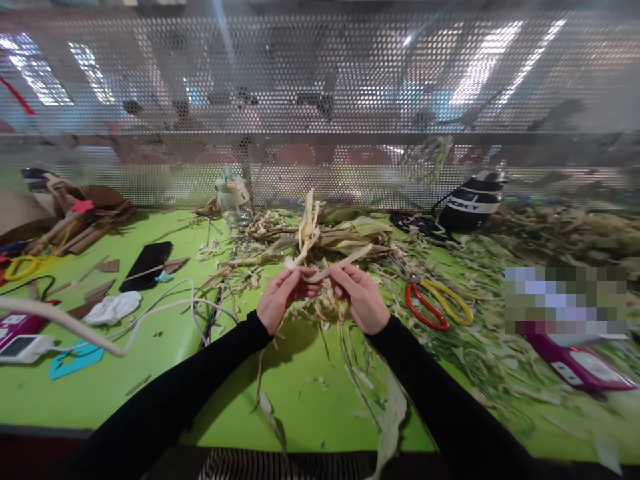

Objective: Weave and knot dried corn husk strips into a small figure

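Over the middle of the green table, my left hand (283, 295) is closed on a pale corn husk bundle (309, 237), whose folded top stands up above the fingers. My right hand (361, 297) pinches a flat husk strip (345, 264) between thumb and fingers. This strip runs across toward the left fingertips. Long husk ends dangle below both hands toward the table's front edge. Just beyond lies a pile of dry corn husks (363, 233). Red and yellow handled scissors (437, 303) rest to the right of my right hand; their blades are mostly hidden among scraps.
Husk scraps (500, 363) cover the table's right side. A black bottle (473, 200) and a clear bottle (234, 200) stand near the perforated metal screen (310, 80). At left lie a phone (147, 265), a crumpled tissue (113, 308), a white cable (187, 300) and cardboard pieces (75, 227).
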A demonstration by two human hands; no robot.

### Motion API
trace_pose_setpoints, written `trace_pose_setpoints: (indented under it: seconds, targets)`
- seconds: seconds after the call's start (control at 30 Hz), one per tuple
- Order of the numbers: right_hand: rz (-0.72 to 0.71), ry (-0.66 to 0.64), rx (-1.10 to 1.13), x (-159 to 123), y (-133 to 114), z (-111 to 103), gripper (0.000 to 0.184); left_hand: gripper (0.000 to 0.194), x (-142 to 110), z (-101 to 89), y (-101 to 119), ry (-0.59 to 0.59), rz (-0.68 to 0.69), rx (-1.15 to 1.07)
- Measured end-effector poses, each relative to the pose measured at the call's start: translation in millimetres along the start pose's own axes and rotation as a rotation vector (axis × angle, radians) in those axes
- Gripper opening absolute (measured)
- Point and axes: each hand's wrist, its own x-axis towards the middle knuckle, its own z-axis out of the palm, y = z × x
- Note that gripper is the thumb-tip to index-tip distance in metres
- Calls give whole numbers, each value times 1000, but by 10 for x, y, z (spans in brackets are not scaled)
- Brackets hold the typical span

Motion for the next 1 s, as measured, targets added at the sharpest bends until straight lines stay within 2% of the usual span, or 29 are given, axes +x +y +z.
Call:
trace_pose_setpoints:
  seconds: [0.1,0.27,0.37,0.53,0.63,0.7,0.8,0.9,1.0]
  targets:
    - [10,-29,-21,-6,0,-11,28,35,13,-18,-1,21,14,-37]
    - [79,40,-25,-10,-1,23,30,24,11,-25,-23,-9,79,13]
    - [94,49,-39,-1,4,39,31,24,2,-8,-31,-19,60,22]
    - [49,31,-140,0,3,32,34,29,28,-11,-57,60,-5,28]
    - [-103,64,-406,-47,-48,49,40,28,54,-60,-114,80,3,109]
    - [-267,74,-595,-91,-84,78,34,24,53,-90,-167,21,30,252]
    - [-369,-47,-765,-140,-79,120,26,18,19,-101,-233,-92,106,564]
    - [-371,-104,-712,-145,-4,125,18,19,-8,-80,-249,-117,105,665]
    - [-318,-73,-551,-111,45,87,19,29,3,-59,-225,-104,2,454]
